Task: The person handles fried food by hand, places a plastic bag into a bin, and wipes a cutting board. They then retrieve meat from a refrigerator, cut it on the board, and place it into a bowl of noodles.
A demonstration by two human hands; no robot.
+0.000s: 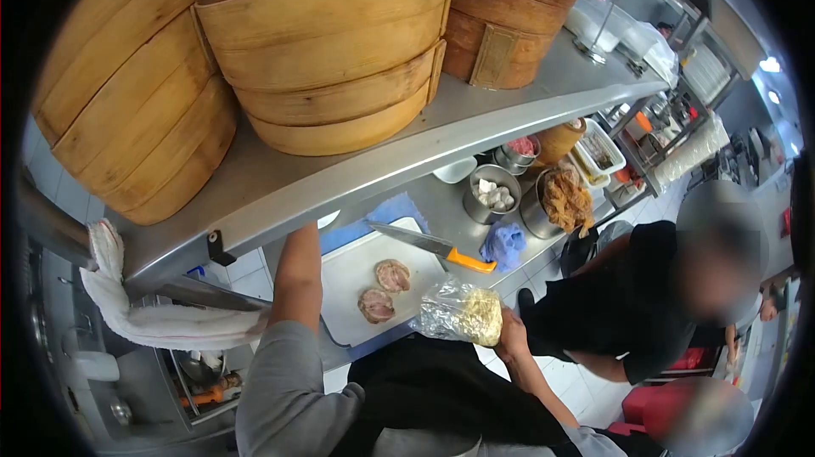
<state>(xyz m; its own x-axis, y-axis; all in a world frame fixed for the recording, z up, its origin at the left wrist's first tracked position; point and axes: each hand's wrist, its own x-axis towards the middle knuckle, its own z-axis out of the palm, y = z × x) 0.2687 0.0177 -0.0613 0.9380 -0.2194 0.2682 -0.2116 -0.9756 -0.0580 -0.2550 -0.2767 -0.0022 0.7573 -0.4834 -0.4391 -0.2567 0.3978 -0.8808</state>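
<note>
My right hand (511, 335) is closed on a clear plastic bag (463, 311) with something pale yellow and crumbly-looking inside. The bag hangs over the near right edge of a white cutting board (344, 296). Two pieces of raw meat (385, 287) lie on that board. A knife with an orange handle (472, 261) rests across its far right corner, blade pointing left. My left arm (297, 279) reaches forward past the board's left side; the steel shelf hides my left hand.
Bamboo steamers (331, 58) stand on the steel shelf (382, 130) above the counter. Behind the board are a metal pot with pale lumps (492, 194), a pot of brown food (567, 199) and a blue cloth (504, 245). A co-worker (628, 296) stands close on the right.
</note>
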